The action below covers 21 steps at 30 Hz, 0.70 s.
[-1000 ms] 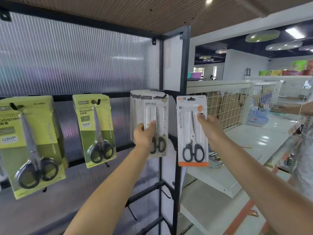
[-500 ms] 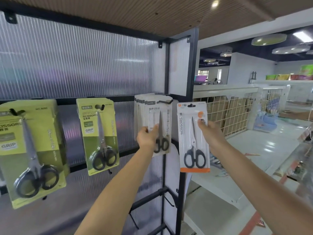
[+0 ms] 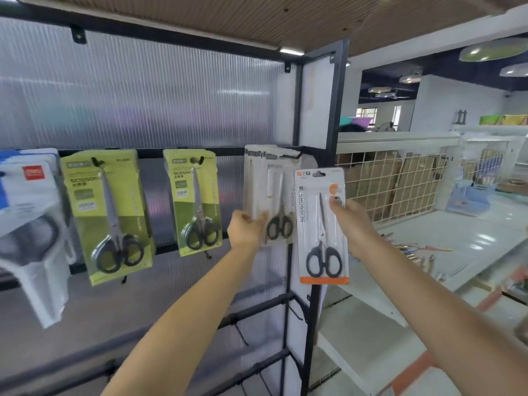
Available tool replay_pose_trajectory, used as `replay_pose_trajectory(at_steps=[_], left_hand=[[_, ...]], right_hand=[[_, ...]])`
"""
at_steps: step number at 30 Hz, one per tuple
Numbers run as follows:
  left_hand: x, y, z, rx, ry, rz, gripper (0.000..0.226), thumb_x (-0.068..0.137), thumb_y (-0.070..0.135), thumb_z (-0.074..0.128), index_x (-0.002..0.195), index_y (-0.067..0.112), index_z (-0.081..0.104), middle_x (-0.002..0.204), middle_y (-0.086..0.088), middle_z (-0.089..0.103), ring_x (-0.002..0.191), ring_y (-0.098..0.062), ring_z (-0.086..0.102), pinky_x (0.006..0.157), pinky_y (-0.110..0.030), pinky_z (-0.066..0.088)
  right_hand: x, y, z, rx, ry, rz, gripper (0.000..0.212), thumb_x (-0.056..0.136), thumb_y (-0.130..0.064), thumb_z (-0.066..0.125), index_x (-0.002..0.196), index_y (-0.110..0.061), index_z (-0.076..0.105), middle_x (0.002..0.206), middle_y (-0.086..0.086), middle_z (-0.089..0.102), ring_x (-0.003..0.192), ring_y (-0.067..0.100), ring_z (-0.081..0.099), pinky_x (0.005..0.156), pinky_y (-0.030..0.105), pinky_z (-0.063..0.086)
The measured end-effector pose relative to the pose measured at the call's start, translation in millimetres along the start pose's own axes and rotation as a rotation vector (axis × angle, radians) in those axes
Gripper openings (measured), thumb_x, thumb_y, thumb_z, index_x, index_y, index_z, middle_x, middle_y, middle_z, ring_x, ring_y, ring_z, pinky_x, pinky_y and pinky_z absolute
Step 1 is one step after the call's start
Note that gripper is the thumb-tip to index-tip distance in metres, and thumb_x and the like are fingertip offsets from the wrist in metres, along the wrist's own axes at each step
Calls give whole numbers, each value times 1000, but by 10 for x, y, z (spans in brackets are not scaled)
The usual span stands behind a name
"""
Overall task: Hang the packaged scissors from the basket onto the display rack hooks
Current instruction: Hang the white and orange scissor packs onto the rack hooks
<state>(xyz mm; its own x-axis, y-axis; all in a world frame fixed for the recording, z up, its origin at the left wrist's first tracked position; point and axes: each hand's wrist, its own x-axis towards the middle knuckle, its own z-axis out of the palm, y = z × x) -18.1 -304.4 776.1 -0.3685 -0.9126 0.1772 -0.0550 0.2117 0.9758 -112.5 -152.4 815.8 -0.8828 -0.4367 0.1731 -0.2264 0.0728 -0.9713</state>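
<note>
- Since one second ago, little has moved: our right hand [image 3: 353,224] holds the orange-trimmed scissors pack [image 3: 322,224] in the same place, beside the right post of the display rack [image 3: 328,167], and our view has shifted so that more packs show at the rack's left end.
- Right hand: thumb across the pack's front, fingers behind it; the pack is gripped by its right edge and hangs upright, on no hook.
- Left hand [image 3: 245,228]: it pinches the lower left of the white packs [image 3: 270,192] already hung on the right-end hook [image 3: 294,155], thumb in front.
- We judge that the left hand steadies that stack while the held pack's hang hole [image 3: 318,174], just below and right of the hook tip, is lined up.
- Hanging of this pack is not yet done. The basket is not in view.
- Two green packs [image 3: 197,201] hang further left.
</note>
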Motion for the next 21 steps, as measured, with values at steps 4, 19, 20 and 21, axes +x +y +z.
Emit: replay_pose_trajectory(at_steps=[4, 19, 20, 21], left_hand=[[-390, -227, -361, -44, -82, -42, 33, 85, 37, 66, 73, 9, 53, 68, -1, 54, 67, -18, 52, 64, -27, 45], [-1889, -1073, -2452, -35, 30, -248, 17, 92, 28, 60, 95, 11, 62, 99, -12, 67, 86, -23, 61, 83, -42, 52], [-1941, -1118, -2626, -11, 60, -242, 19, 91, 27, 60, 98, 10, 63, 102, -13, 67, 89, -23, 62, 87, -44, 52], [-1996, -1151, -2802, 0, 90, -243, 19, 91, 27, 60, 100, 10, 63, 105, -13, 67, 93, -24, 63, 89, -45, 53]], right_hand=[[-389, 132, 162, 26, -98, 31, 35, 97, -34, 49, 117, -7, 57, 115, 9, 62, 105, 26, 57, 97, 39, 44], [-2225, 290, 1771, 57, -694, -45, 12, 94, -27, 55, 97, -17, 52, 88, -4, 58, 77, 9, 53, 58, 23, 38], [-2316, 232, 1875, 56, -727, -97, 12, 93, -26, 57, 98, -17, 50, 89, -5, 57, 78, 10, 54, 58, 22, 38], [-2392, 169, 1981, 63, -762, -146, 13, 93, -25, 58, 99, -17, 50, 91, -4, 59, 81, 11, 56, 61, 22, 40]])
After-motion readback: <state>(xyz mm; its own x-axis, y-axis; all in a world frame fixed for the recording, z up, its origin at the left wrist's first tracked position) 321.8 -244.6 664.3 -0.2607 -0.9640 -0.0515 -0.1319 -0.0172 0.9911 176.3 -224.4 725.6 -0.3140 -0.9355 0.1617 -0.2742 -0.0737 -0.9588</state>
